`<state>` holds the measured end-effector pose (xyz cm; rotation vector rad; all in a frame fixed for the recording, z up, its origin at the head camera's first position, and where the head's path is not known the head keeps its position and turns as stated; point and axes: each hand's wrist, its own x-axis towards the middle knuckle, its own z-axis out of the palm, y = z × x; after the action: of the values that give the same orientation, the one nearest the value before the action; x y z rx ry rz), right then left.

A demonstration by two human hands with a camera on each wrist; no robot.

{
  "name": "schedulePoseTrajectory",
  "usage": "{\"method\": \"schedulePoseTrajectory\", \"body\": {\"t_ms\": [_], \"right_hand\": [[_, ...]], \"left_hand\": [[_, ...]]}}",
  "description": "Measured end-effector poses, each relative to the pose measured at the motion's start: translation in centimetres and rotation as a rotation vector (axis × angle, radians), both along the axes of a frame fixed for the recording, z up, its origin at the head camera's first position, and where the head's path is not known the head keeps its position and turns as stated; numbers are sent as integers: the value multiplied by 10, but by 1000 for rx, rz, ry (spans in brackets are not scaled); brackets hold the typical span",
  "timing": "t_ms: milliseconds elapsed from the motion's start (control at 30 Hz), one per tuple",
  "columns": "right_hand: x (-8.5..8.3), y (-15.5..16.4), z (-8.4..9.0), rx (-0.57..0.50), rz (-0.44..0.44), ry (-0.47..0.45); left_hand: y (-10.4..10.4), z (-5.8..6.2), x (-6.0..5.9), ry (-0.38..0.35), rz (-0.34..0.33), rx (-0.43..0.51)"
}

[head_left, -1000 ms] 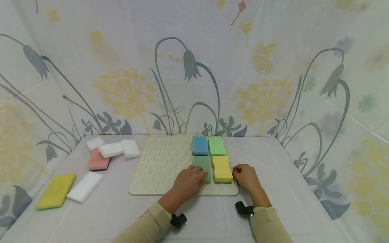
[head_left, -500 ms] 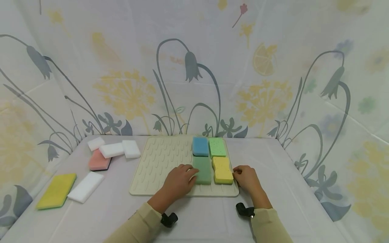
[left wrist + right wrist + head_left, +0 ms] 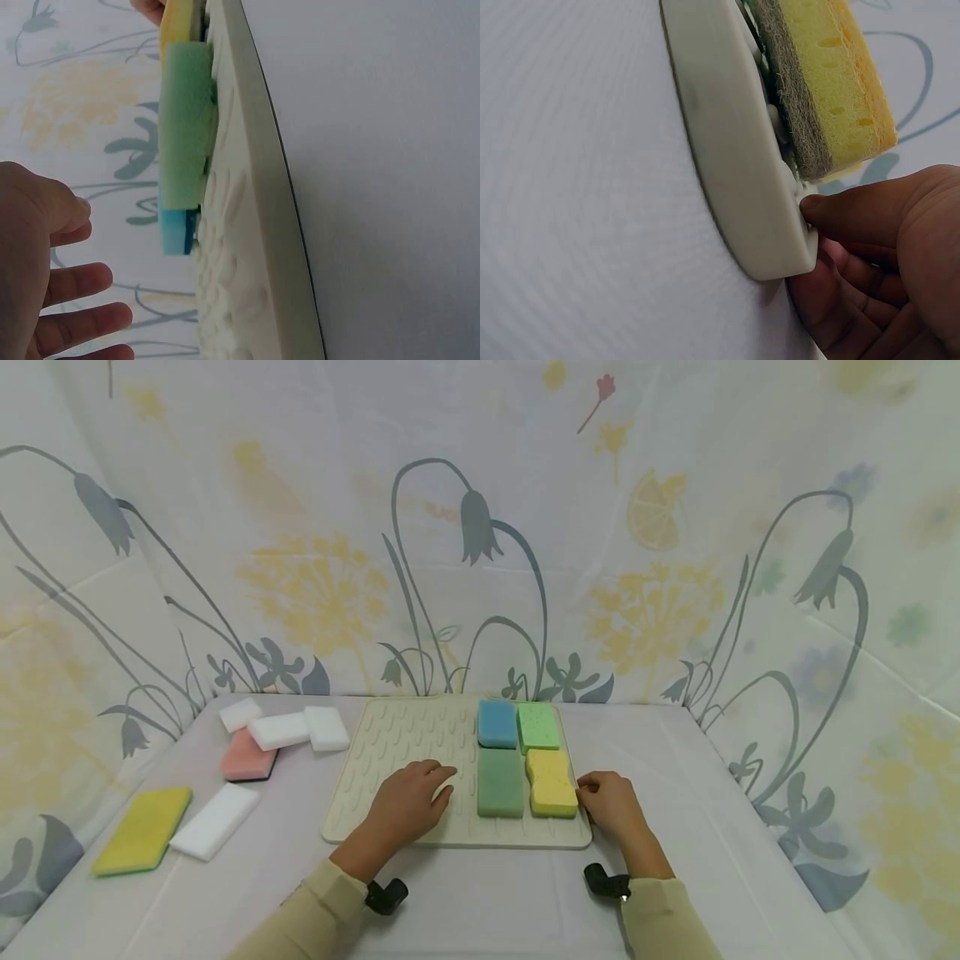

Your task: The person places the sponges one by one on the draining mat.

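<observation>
Now left hand [image 3: 411, 793] off green sponge [image 3: 500, 782].

The left hand [image 3: 411, 797] has drawn leftward off the dark green sponge [image 3: 500, 782], fingers relaxed.

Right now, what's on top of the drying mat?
Four sponges on the mat: blue, light green, dark green, yellow. Left hand rests on it too. What lies under the sponges is hidden.

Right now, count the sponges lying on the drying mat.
4, in a block on the drying mat's right half: blue sponge back left, light green sponge back right, dark green sponge front left, yellow sponge front right. None seems hidden.
</observation>
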<state>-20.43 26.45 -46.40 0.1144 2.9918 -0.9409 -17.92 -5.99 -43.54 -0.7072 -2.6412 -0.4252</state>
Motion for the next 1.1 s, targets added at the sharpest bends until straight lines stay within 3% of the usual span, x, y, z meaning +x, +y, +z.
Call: {"method": "schedulePoseTrajectory", "body": {"t_ms": [300, 800, 1100], "right_hand": [[0, 0, -1, 5, 6, 6], [0, 1, 0, 1, 17, 3], [-1, 1, -1, 11, 15, 14]], "left_hand": [[-26, -2, -3, 32, 51, -20], [-84, 0, -13, 7, 175, -58], [-115, 4, -11, 20, 205, -52]]}}
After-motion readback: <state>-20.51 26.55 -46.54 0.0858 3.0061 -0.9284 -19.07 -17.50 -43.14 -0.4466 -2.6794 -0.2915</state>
